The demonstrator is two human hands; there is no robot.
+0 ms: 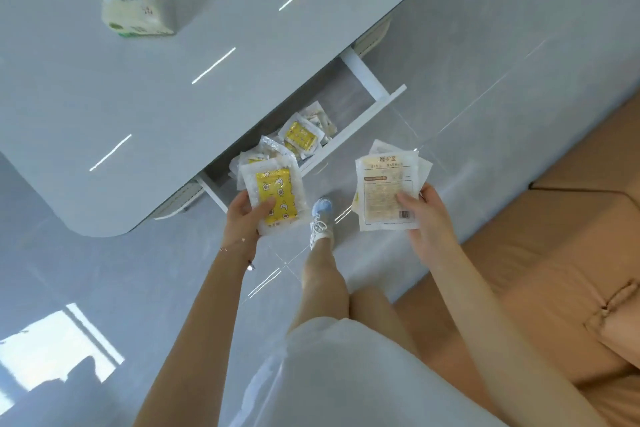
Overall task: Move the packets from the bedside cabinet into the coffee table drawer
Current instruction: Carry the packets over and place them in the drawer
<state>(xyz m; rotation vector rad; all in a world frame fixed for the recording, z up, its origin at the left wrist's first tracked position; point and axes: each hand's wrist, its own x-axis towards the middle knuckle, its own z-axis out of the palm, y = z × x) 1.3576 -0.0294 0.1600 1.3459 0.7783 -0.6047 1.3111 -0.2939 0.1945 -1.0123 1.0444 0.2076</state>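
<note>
Drawer (pixel 363 114) of the coffee table stands pulled out from under the grey counter (pixel 173 80). Inside: a loose heap of packets in drawer (pixel 304 135), clear wrappers, at least one with a yellow printed pad facing up; they lie toward the near-left part, the far-right part of the drawer floor bare.

Left hand (pixel 242 215) grips a small stack of yellow packets (pixel 275 198), thumb on top, held over the drawer's near-left corner.

Right hand (pixel 426 215) holds a fanned stack of pale packets (pixel 388 191), printed back and barcode facing up, over the floor just beside the drawer front.

Tissue pack (pixel 133 10) sits on the counter, far left. Tan sofa (pixel 571 253) at right.
</note>
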